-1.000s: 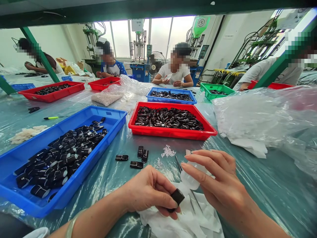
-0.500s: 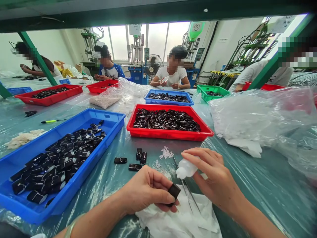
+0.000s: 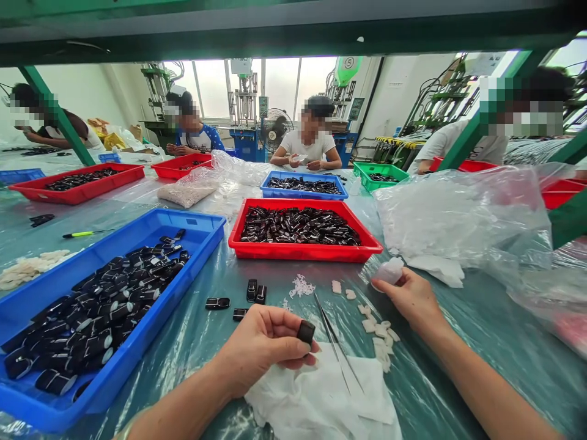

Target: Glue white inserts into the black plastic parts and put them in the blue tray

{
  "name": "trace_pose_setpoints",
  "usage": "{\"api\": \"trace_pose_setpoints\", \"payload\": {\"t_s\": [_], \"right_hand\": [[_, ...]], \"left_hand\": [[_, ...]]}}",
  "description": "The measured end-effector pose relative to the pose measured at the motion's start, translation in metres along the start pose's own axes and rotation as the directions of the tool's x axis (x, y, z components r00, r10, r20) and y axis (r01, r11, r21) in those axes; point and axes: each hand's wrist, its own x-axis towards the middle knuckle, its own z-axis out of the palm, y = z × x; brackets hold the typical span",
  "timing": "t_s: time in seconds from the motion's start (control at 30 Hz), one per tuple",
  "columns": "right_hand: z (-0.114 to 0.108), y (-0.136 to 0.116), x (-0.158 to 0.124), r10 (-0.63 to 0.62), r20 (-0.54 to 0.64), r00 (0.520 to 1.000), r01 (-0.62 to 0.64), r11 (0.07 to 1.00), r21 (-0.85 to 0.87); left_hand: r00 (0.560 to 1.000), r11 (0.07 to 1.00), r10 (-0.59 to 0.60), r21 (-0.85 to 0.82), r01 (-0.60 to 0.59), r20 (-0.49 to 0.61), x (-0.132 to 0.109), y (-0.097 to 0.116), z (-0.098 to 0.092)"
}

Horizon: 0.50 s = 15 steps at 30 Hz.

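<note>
Pinched between the thumb and fingers of my left hand [image 3: 270,342] is a small black plastic part [image 3: 306,332], held above a white cloth [image 3: 321,397]. My right hand [image 3: 415,299] is out to the right, its fingers closed round a small translucent white squeeze bottle [image 3: 389,271] just over the table. Metal tweezers [image 3: 337,342] lie partly on the cloth, between my hands. Pale, flat pieces [image 3: 378,333] are scattered left of my right forearm. Tiny white bits [image 3: 302,285] sit in a small heap beyond the tweezers. Several loose black parts [image 3: 217,303] lie beyond my left hand.
A long blue tray [image 3: 137,357] of black parts stands at left, and a red tray [image 3: 302,251] of them ahead. A clear plastic bag [image 3: 458,214] lies at right. Green shelf posts [image 3: 488,122] flank the table. Co-workers [image 3: 314,143] sit across from me.
My right hand has moved right, away from my left hand, carrying the bottle and uncovering the pale pieces. My left hand still holds the black part, now turned slightly. The view has shifted a little.
</note>
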Motion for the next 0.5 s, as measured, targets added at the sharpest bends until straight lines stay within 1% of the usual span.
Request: {"api": "trace_pose_setpoints", "payload": {"t_s": [0.1,0.17,0.2,0.27,0.33,0.37,0.4,0.47,0.5], "right_hand": [[0.0,-0.002,-0.001,-0.013,-0.053,0.998,0.013,1.0,0.001],[-0.003,-0.008,-0.003,-0.042,-0.139,0.989,0.044,0.999,0.007],[-0.005,-0.012,-0.005,-0.066,-0.195,0.979,0.069,0.998,0.009],[-0.011,-0.021,-0.011,-0.125,-0.311,0.942,0.132,0.991,0.001],[-0.016,-0.031,-0.019,-0.204,-0.373,0.905,0.209,0.978,-0.029],[-0.018,-0.036,-0.024,-0.255,-0.367,0.895,0.254,0.966,-0.052],[-0.018,-0.04,-0.029,-0.32,-0.321,0.892,0.313,0.947,-0.075],[-0.015,-0.045,-0.038,-0.459,-0.17,0.872,0.445,0.888,-0.116],[-0.012,-0.047,-0.041,-0.518,-0.087,0.851,0.506,0.852,-0.132]], "left_hand": [[0.998,1.0,-0.018,0.009,0.018,-0.059,0.001,0.002,0.001],[0.995,1.0,-0.019,0.006,0.019,-0.096,0.001,0.003,0.001],[0.994,1.0,-0.014,0.002,0.015,-0.108,0.002,0.003,0.0],[0.993,1.0,-0.004,-0.007,0.003,-0.12,0.003,0.002,0.0],[0.992,1.0,0.0,-0.01,-0.002,-0.124,0.003,0.002,-0.001],[0.992,1.0,0.0,-0.011,-0.001,-0.124,0.004,0.001,-0.001],[0.992,1.0,-0.002,-0.011,0.001,-0.123,0.004,0.001,-0.001],[0.993,1.0,-0.007,-0.008,0.006,-0.121,0.004,0.001,-0.001],[0.993,1.0,-0.009,-0.005,0.009,-0.118,0.004,0.001,-0.001]]}}
